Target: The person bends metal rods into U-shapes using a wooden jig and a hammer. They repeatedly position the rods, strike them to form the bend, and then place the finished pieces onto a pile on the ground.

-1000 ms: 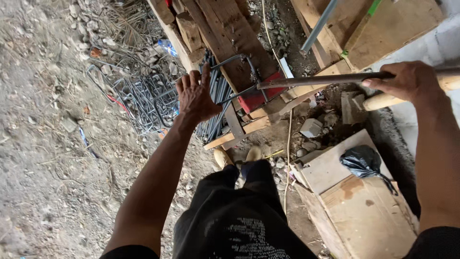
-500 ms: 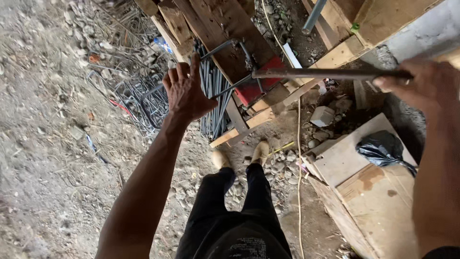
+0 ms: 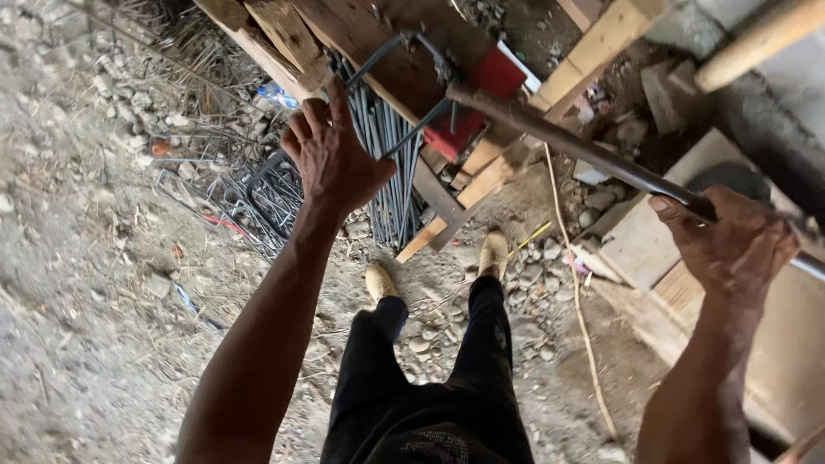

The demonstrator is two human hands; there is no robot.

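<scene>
My right hand (image 3: 726,245) grips a long dark metal pipe (image 3: 567,146) near its right end. The pipe runs up and left to a wooden bench (image 3: 378,34), where a thin grey steel rod (image 3: 404,51) is bent into a hooked shape beside a red block (image 3: 481,90). My left hand (image 3: 331,159) is raised by the rod's lower leg, fingers spread; whether it touches the rod is unclear. My legs and tan shoes (image 3: 378,282) stand on the gravel below.
A bundle of straight grey rods (image 3: 387,163) leans under the bench. Bent wire stirrups (image 3: 258,202) lie on the ground at left. Timber planks (image 3: 601,51) and plywood boards (image 3: 653,241) sit at right, with a wooden handle (image 3: 756,39) at top right.
The pipe has swung down toward me with my right hand on it. My left hand stays by the rod. The view has moved closer to the bench.
</scene>
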